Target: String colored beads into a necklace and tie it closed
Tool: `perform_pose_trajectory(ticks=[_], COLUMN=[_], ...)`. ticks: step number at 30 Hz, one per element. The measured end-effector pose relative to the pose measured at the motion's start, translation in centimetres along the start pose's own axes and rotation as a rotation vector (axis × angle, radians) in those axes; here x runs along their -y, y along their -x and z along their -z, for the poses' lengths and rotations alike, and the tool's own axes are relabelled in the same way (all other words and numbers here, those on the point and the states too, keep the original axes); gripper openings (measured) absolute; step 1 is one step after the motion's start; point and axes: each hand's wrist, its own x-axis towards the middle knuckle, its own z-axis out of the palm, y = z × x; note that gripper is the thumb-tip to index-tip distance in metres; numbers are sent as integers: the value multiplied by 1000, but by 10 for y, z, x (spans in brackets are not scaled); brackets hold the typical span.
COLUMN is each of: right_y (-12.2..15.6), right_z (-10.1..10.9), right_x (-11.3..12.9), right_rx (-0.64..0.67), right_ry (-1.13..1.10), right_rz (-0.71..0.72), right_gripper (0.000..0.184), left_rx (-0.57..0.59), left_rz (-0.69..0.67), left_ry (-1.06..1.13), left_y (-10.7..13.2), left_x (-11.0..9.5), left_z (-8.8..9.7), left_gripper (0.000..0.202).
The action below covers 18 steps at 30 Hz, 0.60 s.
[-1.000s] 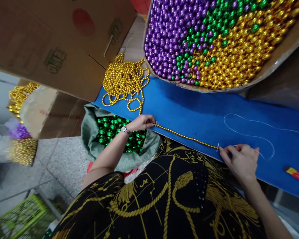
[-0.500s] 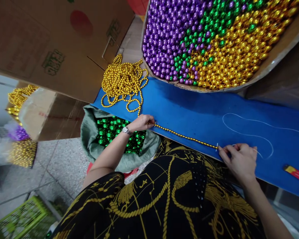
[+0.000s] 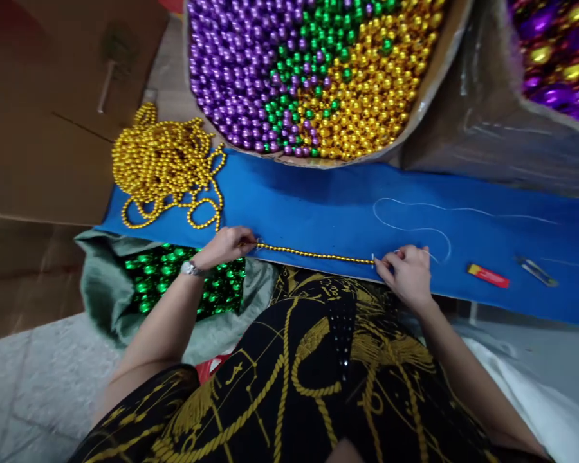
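A short strand of gold beads (image 3: 316, 254) is stretched straight along the near edge of the blue work surface (image 3: 299, 206). My left hand (image 3: 226, 249) pinches its left end, where a small loop of pale thread shows. At the other end my right hand (image 3: 407, 275) is closed on the strand, beside a small white piece at the last bead. A thin white thread (image 3: 412, 228) runs from near my right fingers in a loose curve over the blue surface. Left of my left hand lies a heap of gold bead strands (image 3: 159, 161), one tail hanging toward that hand.
Behind the surface stands a big box (image 3: 437, 96) of purple, green and gold beads; another carton (image 3: 468, 128) adjoins it. A red-yellow box cutter-like item (image 3: 488, 275) and a small metal tool (image 3: 536, 271) lie right. Below left, a green cloth sack (image 3: 96, 289) holds green beads.
The view has swung to the right, bringing the small metal tool and the right-hand carton into sight. Both hands keep hold of the stretched strand, with little other difference.
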Motion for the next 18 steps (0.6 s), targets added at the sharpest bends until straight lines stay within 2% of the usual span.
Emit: perform_pose_trajectory(ticks=[4,7,10,12,15,17,18], right_y=[0,-7,-25,-43,-71,-85,-91], right_z=[6,18,35,46,57,61,60], right_x=[5,-3,-28,-52,-77,-75,-66], right_rx=[3,-65,-177,-201,-146,-100,-92], right_ry=[9,24,102,173,259,283,261], right_rz=[-12,15,-1,-66,-224,-278,-257], right_gripper=[43,44,44,44,44,41,40], left_rx=[8,-34,-117,-174,-235,-213,-190], left_rz=[20,17,-30,-63,-72,-72,-76], left_ry=[-13,-48,-117,-124,120,363,469], left_y=[0,-5,-22,-41,-70,-85,-91], left_x=[-2,-15,-40,-58,-81,-90,-94], left_z=[4,10,18,23,25,23,22], left_gripper=[13,19,27,26,23,22,22])
